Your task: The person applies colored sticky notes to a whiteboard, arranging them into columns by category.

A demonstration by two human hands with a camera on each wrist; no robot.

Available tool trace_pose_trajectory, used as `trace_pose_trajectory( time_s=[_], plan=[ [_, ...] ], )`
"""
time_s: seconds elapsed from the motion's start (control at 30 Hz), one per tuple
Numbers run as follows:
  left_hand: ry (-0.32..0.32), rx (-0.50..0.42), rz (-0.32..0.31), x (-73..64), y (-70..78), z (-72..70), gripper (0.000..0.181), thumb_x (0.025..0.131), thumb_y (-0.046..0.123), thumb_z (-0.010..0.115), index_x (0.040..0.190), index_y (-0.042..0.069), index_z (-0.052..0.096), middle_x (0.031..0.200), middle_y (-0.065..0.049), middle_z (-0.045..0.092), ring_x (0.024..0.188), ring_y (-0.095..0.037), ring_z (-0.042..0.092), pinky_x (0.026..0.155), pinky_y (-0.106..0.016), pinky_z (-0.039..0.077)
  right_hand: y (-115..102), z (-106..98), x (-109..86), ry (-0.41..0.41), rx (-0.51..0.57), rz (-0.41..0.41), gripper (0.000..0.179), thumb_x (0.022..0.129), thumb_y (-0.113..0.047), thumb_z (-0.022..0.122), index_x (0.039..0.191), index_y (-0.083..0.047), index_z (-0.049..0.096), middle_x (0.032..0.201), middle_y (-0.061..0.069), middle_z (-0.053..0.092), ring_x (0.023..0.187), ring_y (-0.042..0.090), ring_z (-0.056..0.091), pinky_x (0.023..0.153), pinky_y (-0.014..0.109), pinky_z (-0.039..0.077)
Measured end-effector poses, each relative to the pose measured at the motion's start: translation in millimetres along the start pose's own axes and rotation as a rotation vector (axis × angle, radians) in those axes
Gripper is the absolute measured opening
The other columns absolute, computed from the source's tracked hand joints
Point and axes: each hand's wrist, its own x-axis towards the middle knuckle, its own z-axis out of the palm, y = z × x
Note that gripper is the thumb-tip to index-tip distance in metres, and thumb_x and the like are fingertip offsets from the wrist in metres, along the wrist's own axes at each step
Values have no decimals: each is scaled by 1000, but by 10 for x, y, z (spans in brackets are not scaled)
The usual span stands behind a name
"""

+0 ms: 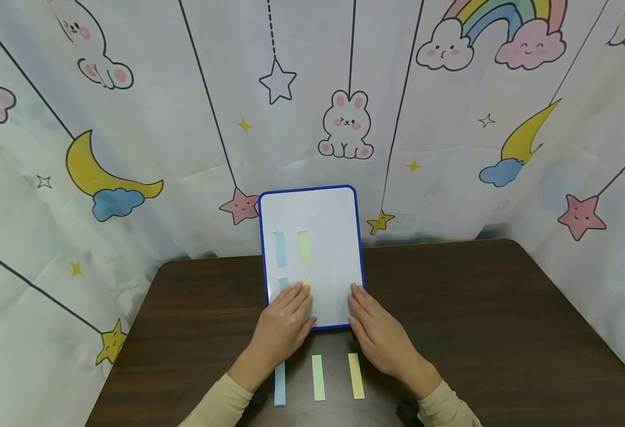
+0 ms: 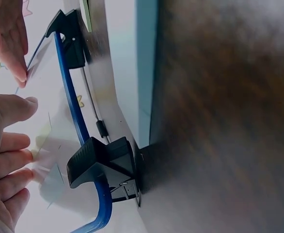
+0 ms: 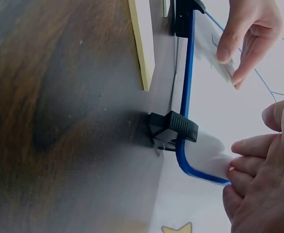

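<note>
A whiteboard (image 1: 334, 237) with a blue frame leans upright at the table's back edge. My left hand (image 1: 286, 323) rests on its lower left part, fingers extended and pressed over a pale green strip (image 1: 313, 305), partly hidden. Another green strip (image 1: 304, 248) and a blue strip (image 1: 280, 249) are on the board above. A lower blue strip (image 1: 283, 283) shows just past the left fingertips. My right hand (image 1: 382, 332) touches the board's lower right side with straight fingers, holding nothing.
On the table (image 1: 478, 332), in front of the board, lie blue (image 1: 280, 384), green (image 1: 318, 378) and yellow (image 1: 356, 376) strip stacks. Black clips (image 2: 103, 162) support the board's bottom edge. A patterned curtain (image 1: 184, 148) hangs behind the table.
</note>
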Motion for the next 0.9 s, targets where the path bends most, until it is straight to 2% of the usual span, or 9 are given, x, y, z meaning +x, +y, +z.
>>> trace_pose_trajectory(
  time_s=[0.5, 0.9],
  plan=[
    [7, -2, 0, -9, 9, 10, 40, 84, 28, 76, 117, 5, 71, 127, -10, 68, 123, -24, 63, 108, -39, 48, 4, 0, -14, 6, 38, 11, 50, 105, -31, 42, 148, -7, 41, 161, 4, 31, 150, 19, 29, 117, 44, 36],
    [0, -30, -38, 23, 43, -30, 42, 87, 28, 73, 120, 3, 69, 127, -11, 68, 124, -25, 62, 108, -39, 48, 18, -18, -46, 20, 63, 6, 49, 105, -32, 43, 148, -9, 42, 160, 2, 34, 148, 18, 33, 117, 43, 37]
  ],
)
